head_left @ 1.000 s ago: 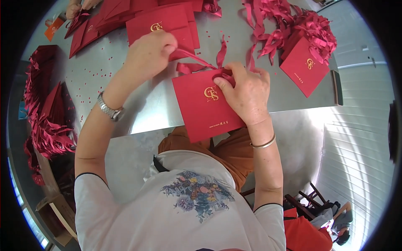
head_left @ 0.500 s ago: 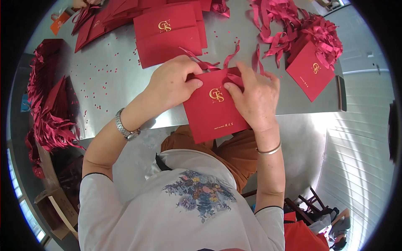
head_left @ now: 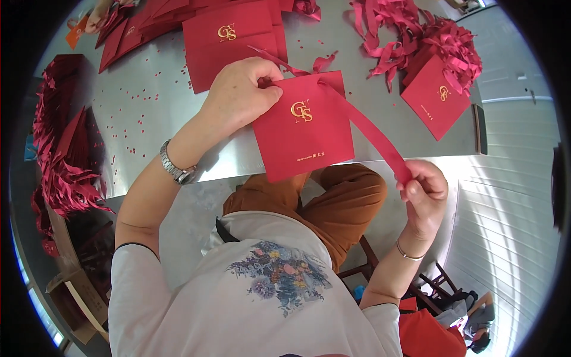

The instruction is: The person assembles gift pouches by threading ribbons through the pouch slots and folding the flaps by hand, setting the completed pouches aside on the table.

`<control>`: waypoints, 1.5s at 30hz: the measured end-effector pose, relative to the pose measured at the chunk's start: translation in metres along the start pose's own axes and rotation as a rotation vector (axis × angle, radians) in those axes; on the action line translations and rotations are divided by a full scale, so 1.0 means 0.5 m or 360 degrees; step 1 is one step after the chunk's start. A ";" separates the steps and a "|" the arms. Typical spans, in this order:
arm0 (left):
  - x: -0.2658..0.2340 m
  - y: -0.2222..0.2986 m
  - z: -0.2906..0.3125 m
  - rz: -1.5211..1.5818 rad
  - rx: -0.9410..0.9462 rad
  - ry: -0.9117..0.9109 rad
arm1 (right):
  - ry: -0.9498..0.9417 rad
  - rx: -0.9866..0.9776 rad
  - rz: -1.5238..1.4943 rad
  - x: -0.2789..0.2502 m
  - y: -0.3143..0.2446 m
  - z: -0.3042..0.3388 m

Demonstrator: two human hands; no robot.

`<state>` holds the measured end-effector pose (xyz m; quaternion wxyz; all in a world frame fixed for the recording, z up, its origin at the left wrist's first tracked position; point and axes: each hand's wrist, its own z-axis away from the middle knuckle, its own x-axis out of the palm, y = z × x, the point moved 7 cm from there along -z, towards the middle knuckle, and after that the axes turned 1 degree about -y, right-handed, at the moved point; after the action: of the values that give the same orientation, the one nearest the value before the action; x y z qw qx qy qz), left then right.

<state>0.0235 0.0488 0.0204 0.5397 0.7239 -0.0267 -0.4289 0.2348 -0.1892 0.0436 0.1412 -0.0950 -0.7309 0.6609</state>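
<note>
A red paper gift bag with a gold emblem is held over the table's near edge. My left hand pinches its upper left corner between thumb and fingers. From a hole near the bag's top runs a red ribbon, stretched taut down to the right. Its far end is gripped by my right hand, closed and out past the table edge. Another stretch of red ribbon sticks up behind the bag, beside my left fingers.
Stacked red bags lie at the back of the metal table, among small red paper dots. Loose ribbons heap at the right over another bag. Beribboned bags pile at the left. Another person's hand is at the far left.
My right hand has left the bag's top and drawn the ribbon out to the lower right. My left hand keeps hold of the corner. The other person's hand has moved nearer.
</note>
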 end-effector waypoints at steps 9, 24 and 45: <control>0.029 0.015 -0.021 -0.0010 -0.0009 -0.0085 | -0.0224 -0.0408 -0.0816 0.020 -0.010 0.011; 0.063 0.016 -0.030 0.0165 -0.0043 -0.0355 | 0.0025 -0.0316 0.0095 0.156 0.001 -0.079; 0.084 -0.002 -0.014 0.0216 0.0010 -0.0640 | 0.0518 -0.0291 0.1237 0.235 0.100 -0.118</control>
<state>0.0543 0.0335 -0.0047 0.5488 0.6221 -0.1837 -0.5273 0.1414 -0.0901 0.0087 -0.0138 -0.4784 -0.6645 0.5739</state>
